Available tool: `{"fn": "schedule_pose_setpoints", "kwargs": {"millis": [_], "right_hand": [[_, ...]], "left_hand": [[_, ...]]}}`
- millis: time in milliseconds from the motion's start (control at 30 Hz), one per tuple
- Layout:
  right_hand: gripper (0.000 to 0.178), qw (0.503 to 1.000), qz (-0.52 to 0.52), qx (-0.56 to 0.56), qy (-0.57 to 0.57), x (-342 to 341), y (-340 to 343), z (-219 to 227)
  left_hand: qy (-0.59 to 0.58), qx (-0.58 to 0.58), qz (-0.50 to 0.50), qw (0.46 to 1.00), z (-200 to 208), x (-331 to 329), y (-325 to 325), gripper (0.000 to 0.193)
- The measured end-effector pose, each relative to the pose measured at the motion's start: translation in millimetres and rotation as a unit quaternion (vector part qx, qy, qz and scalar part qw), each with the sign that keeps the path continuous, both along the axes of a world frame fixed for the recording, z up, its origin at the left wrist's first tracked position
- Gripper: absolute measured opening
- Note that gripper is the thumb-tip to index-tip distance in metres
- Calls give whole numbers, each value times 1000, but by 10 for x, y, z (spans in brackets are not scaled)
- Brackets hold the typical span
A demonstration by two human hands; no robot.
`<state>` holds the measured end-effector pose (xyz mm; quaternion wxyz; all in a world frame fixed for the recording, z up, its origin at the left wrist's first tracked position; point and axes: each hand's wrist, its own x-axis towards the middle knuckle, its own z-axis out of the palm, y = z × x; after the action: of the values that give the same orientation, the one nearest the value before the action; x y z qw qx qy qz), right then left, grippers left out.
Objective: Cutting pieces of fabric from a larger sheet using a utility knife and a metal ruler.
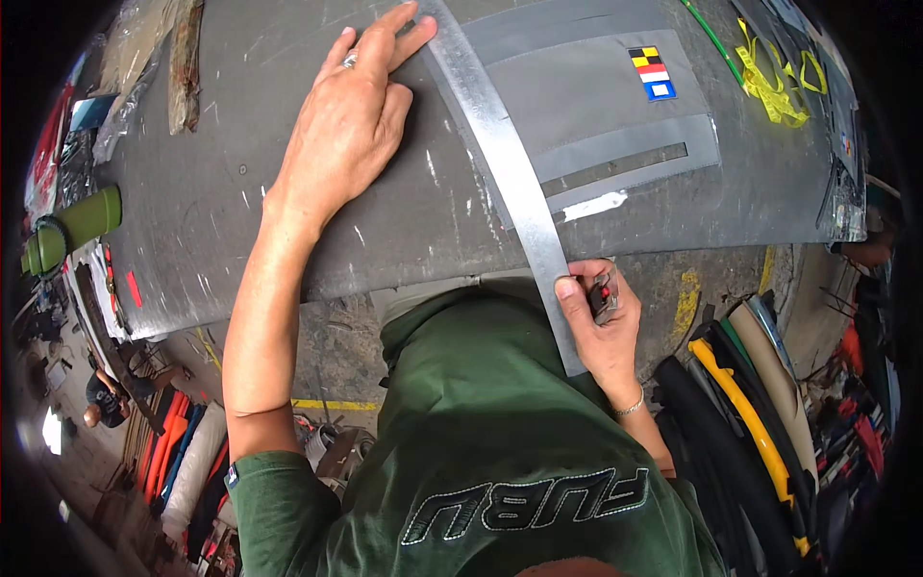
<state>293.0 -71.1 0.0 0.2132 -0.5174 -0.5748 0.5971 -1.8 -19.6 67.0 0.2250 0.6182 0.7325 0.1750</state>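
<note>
A long metal ruler [505, 144] lies slantwise over the left edge of a flat grey fabric piece [586, 96]. That piece bears a colourful flag-like patch [653, 73] and a long narrow slot. My left hand [351, 125] rests at the ruler's far end, fingers stretched out and their tips touching it. The ruler's near end sticks out past the table edge, where my right hand [611, 337] grips it under the thumb. A small dark tool with a red spot [602, 296] also sits in my right hand; its kind is unclear.
The dark, scratched table [385, 231] ends just before my body. Yellow straps [774, 96] and a green cord [713, 43] lie far right; a green roll [87, 226] lies left. Material rolls [750, 404] stand lower right, more rolls [192, 471] lower left, near another person [106, 396].
</note>
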Motion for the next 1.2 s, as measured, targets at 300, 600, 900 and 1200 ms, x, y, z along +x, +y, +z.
{"fn": "schedule_pose_setpoints", "kwargs": {"millis": [300,600,900,1200], "right_hand": [[19,1000,3,-24,2,-30,3,27],[19,1000,1,-7,5,-2,1,4],[51,1000,-13,19,5,330,4,46],[43,965,62,203,-153,253,296,604]], "left_hand": [[-305,442,-225,813,-781,-306,152,63],[148,166,-56,973,-454,-41,-117,69],[123,146,-78,978,-352,20,-82,67],[111,160,-91,977,-459,-20,-124,67]]}}
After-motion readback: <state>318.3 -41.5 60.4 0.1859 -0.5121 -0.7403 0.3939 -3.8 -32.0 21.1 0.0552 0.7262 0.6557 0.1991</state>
